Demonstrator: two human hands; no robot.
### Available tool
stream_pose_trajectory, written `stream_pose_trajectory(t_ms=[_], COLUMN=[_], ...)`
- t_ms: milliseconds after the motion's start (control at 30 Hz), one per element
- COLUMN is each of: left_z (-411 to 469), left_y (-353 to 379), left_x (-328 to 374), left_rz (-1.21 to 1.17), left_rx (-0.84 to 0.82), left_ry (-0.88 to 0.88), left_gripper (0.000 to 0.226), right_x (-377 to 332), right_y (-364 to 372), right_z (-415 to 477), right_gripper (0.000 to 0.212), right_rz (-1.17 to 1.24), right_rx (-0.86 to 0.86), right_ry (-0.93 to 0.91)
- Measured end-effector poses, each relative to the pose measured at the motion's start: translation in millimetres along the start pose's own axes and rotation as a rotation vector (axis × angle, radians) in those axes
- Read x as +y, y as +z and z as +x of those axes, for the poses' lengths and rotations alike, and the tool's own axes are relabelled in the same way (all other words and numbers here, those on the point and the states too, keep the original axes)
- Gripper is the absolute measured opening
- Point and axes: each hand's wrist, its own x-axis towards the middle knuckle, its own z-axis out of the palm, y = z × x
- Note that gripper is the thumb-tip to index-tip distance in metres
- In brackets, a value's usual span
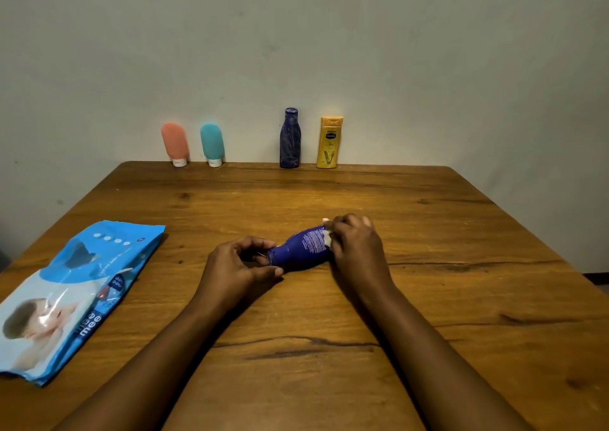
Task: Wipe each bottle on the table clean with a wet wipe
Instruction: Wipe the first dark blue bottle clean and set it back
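Bottles counted: five; four stand at the bench (428, 233) rear, one blue bottle (301, 249) is gripped by left hand (237, 266); right hand (356, 242) presses one wipe (328, 238).

Home setting: wooden table (428, 233), toiletry bottles (290, 139), plain wall (329, 35).

A blue lotion bottle (301, 249) lies on its side on the wooden desk (461, 233), held at both ends. The left hand (235, 267) grips its neck end, while the right hand (357, 242) presses a white wet wipe (328, 238) against the wider end. A blue pack of baby wipes (69, 295) lies flat to the left. Along the far edge, by the wall, stand a coral squeeze tube (175, 144), a teal squeeze tube (212, 144), a dark blue bottle (290, 139) and a yellow lotion bottle (329, 142).
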Motion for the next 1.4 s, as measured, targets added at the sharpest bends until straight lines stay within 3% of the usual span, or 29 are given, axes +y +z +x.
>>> stream_pose_trajectory(t_ms=[167,400,500,700,900,1000,1200,1400], left_z=[1,0,0,-1,-1,-1,0,3], left_y=[1,1,2,2,3,3,6,7], left_x=[-3,-3,-3,-2,0,0,0,-3], left_rz=[0.006,0.025,0.045,0.030,0.014,0.011,-0.002,0.031], left_rx=[0.019,0.019,0.027,0.023,0.027,0.026,0.031,0.040], left_ry=[-0.007,0.013,0.011,-0.010,-0.005,-0.014,-0.041,-0.051], left_gripper=[0.041,0.043,0.043,0.042,0.041,0.041,0.038,0.036], right_x=[-32,27,24,-17,28,28,-18,22], right_y=[10,0,0,9,-4,-8,6,0], right_z=[-16,17,16,-10,15,13,-13,10], right_gripper=[0.036,0.029,0.030,0.033,0.027,0.027,0.026,0.023], right_rz=[0.007,0.040,0.039,0.048,0.034,0.009,0.062,-0.022], right_rx=[-0.077,0.022,0.009,-0.086,0.006,-0.010,-0.121,-0.018], right_ry=[-0.300,0.058,0.040,-0.288,0.034,0.018,-0.316,-0.027])
